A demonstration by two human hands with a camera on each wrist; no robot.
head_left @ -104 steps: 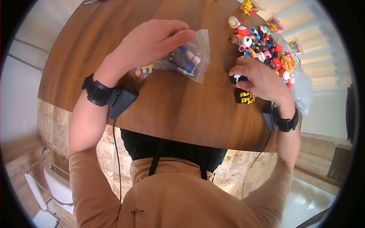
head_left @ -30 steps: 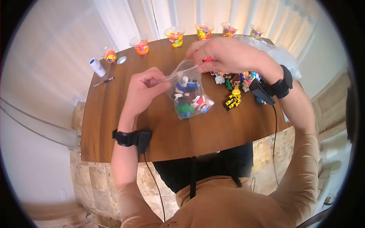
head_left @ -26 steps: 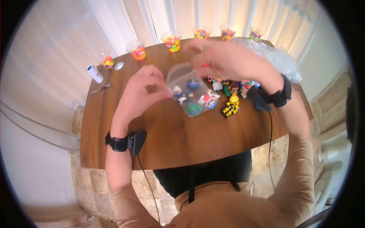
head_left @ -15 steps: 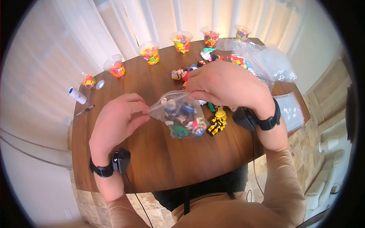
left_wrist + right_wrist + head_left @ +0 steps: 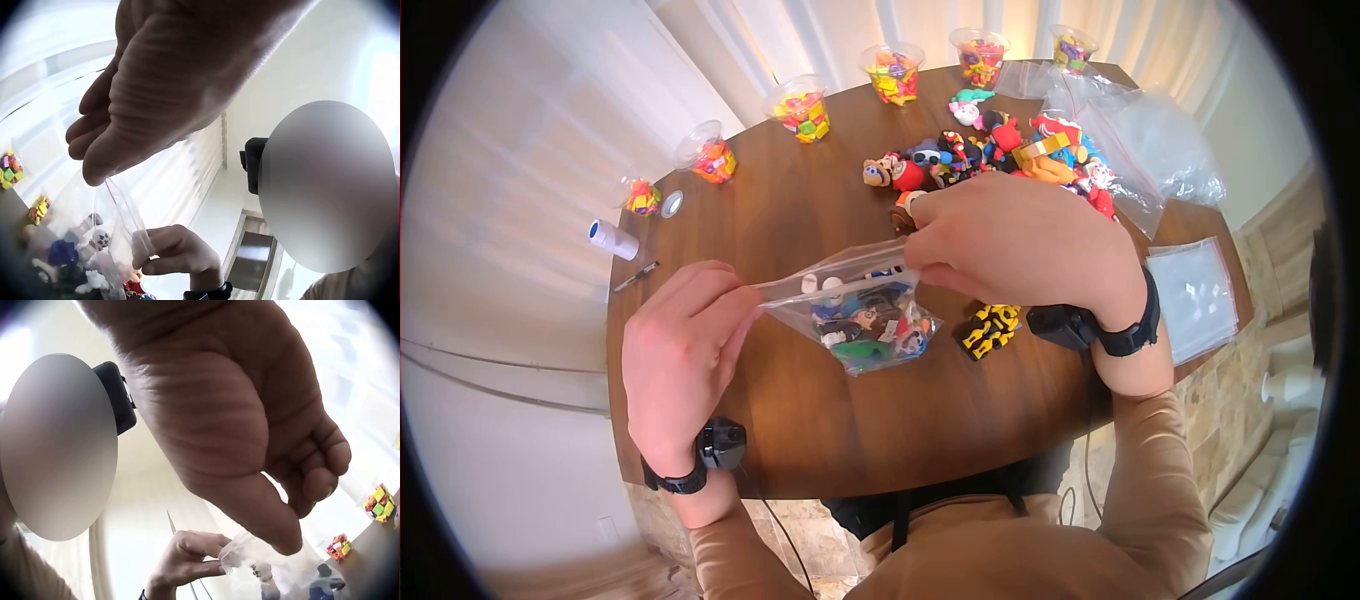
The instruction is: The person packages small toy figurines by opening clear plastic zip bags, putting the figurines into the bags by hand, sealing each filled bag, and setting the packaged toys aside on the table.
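A clear zip bag [image 5: 870, 325] full of small figurines hangs between the two hands in the head view, its top edge stretched taut. The left hand [image 5: 685, 350] pinches the bag's left top corner between thumb and fingers. At the opposite corner, the right hand [image 5: 1025, 245] pinches the bag's edge with thumb and forefinger. A black-and-yellow figurine [image 5: 990, 330] lies on the table just below the right hand. Both wrist views show the bag held by its top corners, with the figurines inside at the bottom.
A pile of figurines [image 5: 970, 150] lies beyond the right hand. Several candy cups [image 5: 800, 112] line the table's far edge. Empty bags [image 5: 1192, 300] and crumpled plastic [image 5: 1170, 150] are at the right; a white bottle [image 5: 613, 240], a pen [image 5: 636, 277] and a roll [image 5: 672, 204] at the left.
The left hand came off the bag and now pinches its left corner again. The right hand has left the pile and pinches the other corner. The bag's top is pulled wider.
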